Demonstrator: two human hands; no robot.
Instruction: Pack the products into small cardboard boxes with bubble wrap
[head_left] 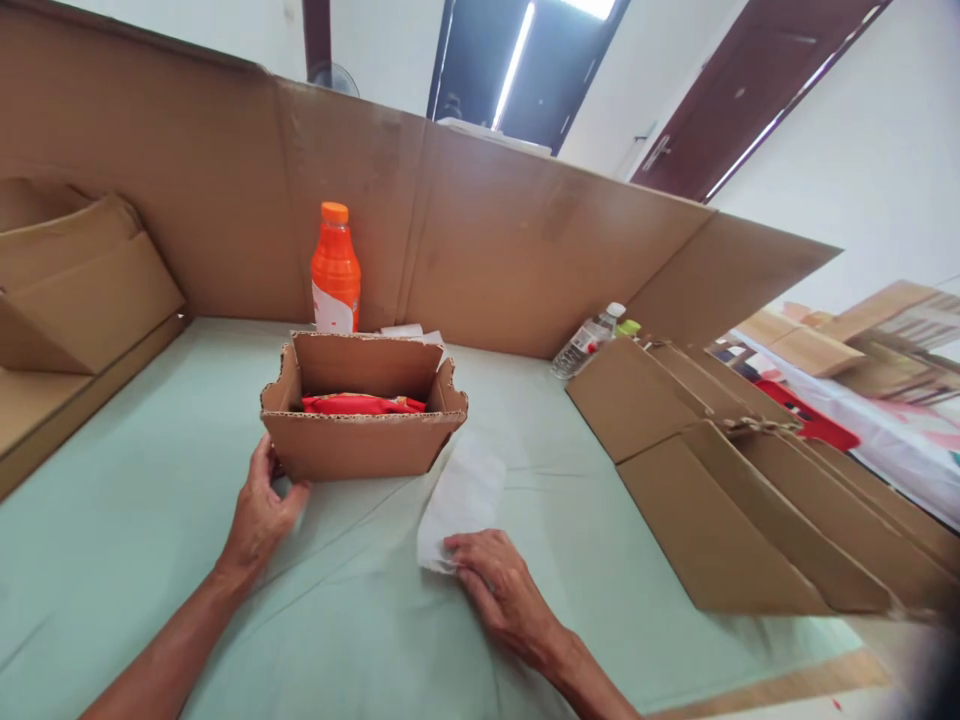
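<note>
A small open cardboard box (360, 440) stands on the pale green tablecloth (135, 520), with a red packet (360, 404) lying inside it. My left hand (259, 515) touches the box's lower left corner, thumb against its front face. My right hand (499, 590) presses its fingers flat on the near end of a white sheet of paper (461, 495) that lies on the cloth just right of the box. Neither hand grips anything.
An orange bottle (335, 268) stands behind the box against a tall cardboard wall (487, 240). A clear water bottle (587, 341) lies at the right. Flattened cardboard pieces (720, 500) lean at the right, folded cardboard (75, 290) at the left.
</note>
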